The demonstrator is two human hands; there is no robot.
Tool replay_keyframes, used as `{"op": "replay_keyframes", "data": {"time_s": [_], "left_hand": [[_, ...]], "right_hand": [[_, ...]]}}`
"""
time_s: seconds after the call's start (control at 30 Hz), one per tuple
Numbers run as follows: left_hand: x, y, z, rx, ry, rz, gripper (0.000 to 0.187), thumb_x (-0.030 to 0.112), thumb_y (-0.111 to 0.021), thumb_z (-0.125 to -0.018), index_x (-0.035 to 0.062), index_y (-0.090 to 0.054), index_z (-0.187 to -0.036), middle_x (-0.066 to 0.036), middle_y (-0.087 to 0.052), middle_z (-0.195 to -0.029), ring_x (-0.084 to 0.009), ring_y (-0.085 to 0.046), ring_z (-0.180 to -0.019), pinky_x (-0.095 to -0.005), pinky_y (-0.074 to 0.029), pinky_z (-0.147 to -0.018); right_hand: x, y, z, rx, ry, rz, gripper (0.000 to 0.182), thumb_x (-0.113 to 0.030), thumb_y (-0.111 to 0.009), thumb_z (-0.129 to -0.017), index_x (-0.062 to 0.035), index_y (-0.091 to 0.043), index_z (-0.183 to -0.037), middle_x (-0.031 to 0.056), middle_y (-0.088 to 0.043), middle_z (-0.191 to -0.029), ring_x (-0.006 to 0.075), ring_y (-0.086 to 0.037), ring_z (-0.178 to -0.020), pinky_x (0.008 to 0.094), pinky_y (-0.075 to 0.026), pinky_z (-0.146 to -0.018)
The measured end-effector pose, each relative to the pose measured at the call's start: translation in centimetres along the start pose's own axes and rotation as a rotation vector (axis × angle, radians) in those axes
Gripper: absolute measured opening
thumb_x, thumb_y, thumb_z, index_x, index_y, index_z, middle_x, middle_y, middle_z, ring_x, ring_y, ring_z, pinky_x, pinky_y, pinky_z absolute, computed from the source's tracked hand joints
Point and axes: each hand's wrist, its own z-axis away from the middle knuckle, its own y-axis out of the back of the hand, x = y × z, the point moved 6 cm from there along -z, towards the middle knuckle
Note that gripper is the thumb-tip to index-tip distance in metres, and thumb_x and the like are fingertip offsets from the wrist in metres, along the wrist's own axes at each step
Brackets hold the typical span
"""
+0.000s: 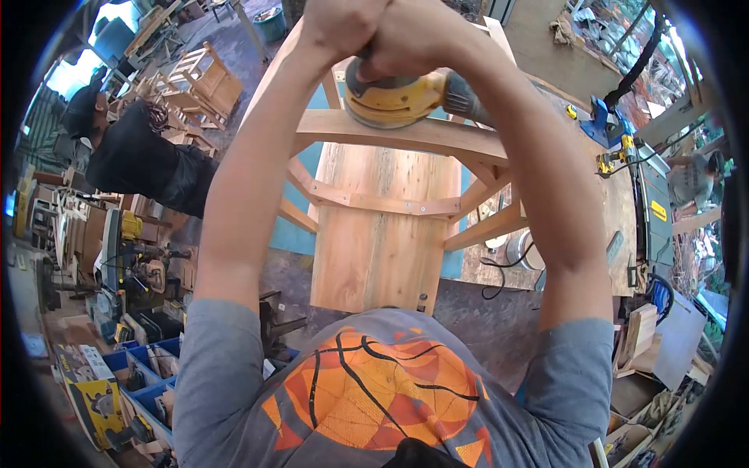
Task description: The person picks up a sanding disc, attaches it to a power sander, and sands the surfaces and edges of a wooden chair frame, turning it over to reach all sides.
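A yellow and grey power sander [398, 97] rests on the top rail of a bare wooden chair frame [390, 207] standing in front of me. My left hand [339, 27] and my right hand [413, 35] are both clasped over the top of the sander, pressed against each other. Both arms reach straight forward from my grey sleeves. The sander's pad lies flat on the rail, and its dark rear part sticks out to the right under my right forearm.
A person in dark clothes [136, 152] bends over at the left near more wooden chair frames [203, 82]. Blue bins [152, 374] with tools sit at lower left. A workbench [616, 195] with a yellow drill [616, 156] and cables stands right.
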Motion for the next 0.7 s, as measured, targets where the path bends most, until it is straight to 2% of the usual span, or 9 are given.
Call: {"op": "replay_keyframes", "data": {"time_s": [0.07,0.13,0.27,0.3,0.43,0.53,0.57,0.67,0.7], "left_hand": [[-0.2,1.1,1.1,0.016,0.026,-0.001,0.037,0.022,-0.050,-0.098,-0.0042,-0.073,-0.089,-0.014,-0.074,-0.084,-0.0190,-0.068,-0.081,-0.0331,-0.053,-0.076],[-0.1,2.7,2.4,-0.012,-0.004,-0.054,0.042,0.025,-0.045,-0.101,-0.0051,-0.074,-0.100,-0.013,-0.075,-0.103,-0.0196,-0.068,-0.096,-0.0314,-0.051,-0.091],[-2.1,5.5,2.0,-0.023,0.084,-0.166,0.042,0.025,-0.043,-0.102,-0.0033,-0.074,-0.100,-0.013,-0.075,-0.100,-0.0196,-0.068,-0.092,-0.0300,-0.051,-0.089],[-1.9,5.8,2.0,-0.012,0.068,-0.203,0.042,0.026,-0.043,-0.102,-0.0027,-0.075,-0.101,-0.013,-0.075,-0.099,-0.0195,-0.068,-0.091,-0.0297,-0.051,-0.088],[0.4,5.5,4.2,0.068,0.067,-0.138,0.040,0.024,-0.044,-0.102,-0.0027,-0.074,-0.099,-0.014,-0.074,-0.096,-0.0204,-0.068,-0.090,-0.0317,-0.051,-0.089],[0.5,5.1,3.2,-0.032,-0.029,-0.324,0.038,0.023,-0.045,-0.102,-0.0013,-0.074,-0.104,-0.013,-0.074,-0.103,-0.0217,-0.069,-0.098,-0.0346,-0.051,-0.092],[0.2,3.9,2.3,0.071,0.046,-0.080,0.037,0.023,-0.049,-0.098,-0.0039,-0.074,-0.088,-0.014,-0.074,-0.083,-0.0188,-0.068,-0.081,-0.0327,-0.053,-0.076],[0.7,2.1,0.9,0.106,0.004,-0.144,0.037,0.023,-0.049,-0.098,-0.0035,-0.074,-0.088,-0.013,-0.074,-0.083,-0.0187,-0.068,-0.080,-0.0324,-0.053,-0.076],[1.8,1.3,0.9,0.094,-0.066,-0.190,0.038,0.024,-0.050,-0.098,-0.0029,-0.074,-0.088,-0.014,-0.074,-0.082,-0.0198,-0.069,-0.079,-0.0330,-0.054,-0.075]], "right_hand": [[-1.1,-0.3,0.0,0.031,0.019,0.008,0.037,-0.034,-0.078,-0.070,-0.0126,-0.081,-0.100,0.0106,-0.077,-0.109,0.0284,-0.073,-0.098,0.0404,-0.060,-0.084],[-2.7,-0.3,-0.3,0.176,0.106,-0.008,0.037,-0.033,-0.078,-0.070,-0.0144,-0.082,-0.101,0.0105,-0.077,-0.108,0.0266,-0.073,-0.098,0.0407,-0.060,-0.085],[-3.1,-0.3,-3.1,0.063,0.172,-0.090,0.037,-0.034,-0.078,-0.072,-0.0149,-0.081,-0.104,0.0080,-0.076,-0.112,0.0254,-0.072,-0.106,0.0406,-0.059,-0.090],[-3.5,-0.6,-5.3,-0.078,0.063,-0.072,0.037,-0.034,-0.079,-0.072,-0.0163,-0.081,-0.105,0.0063,-0.076,-0.114,0.0254,-0.071,-0.109,0.0411,-0.058,-0.091],[-5.0,-0.1,-1.7,0.157,0.161,-0.049,0.038,-0.039,-0.081,-0.071,-0.0204,-0.082,-0.104,0.0054,-0.076,-0.115,0.0248,-0.071,-0.108,0.0408,-0.057,-0.093],[-4.6,0.1,-1.3,0.129,0.176,0.040,0.038,-0.042,-0.081,-0.072,-0.0206,-0.082,-0.104,0.0056,-0.076,-0.113,0.0249,-0.071,-0.108,0.0395,-0.056,-0.094],[-4.0,0.9,-1.4,0.048,0.292,-0.033,0.040,-0.042,-0.081,-0.072,-0.0183,-0.081,-0.104,0.0074,-0.077,-0.109,0.0262,-0.072,-0.105,0.0404,-0.057,-0.092],[-2.0,1.0,-1.1,-0.049,0.031,-0.053,0.029,-0.029,-0.072,-0.075,-0.0038,-0.078,-0.086,0.0217,-0.075,-0.094,0.0359,-0.072,-0.098,0.0444,-0.057,-0.087],[-1.7,0.9,-0.1,-0.023,0.075,-0.069,0.027,-0.028,-0.072,-0.075,-0.0040,-0.077,-0.085,0.0214,-0.075,-0.096,0.0350,-0.071,-0.102,0.0440,-0.057,-0.089]]}}
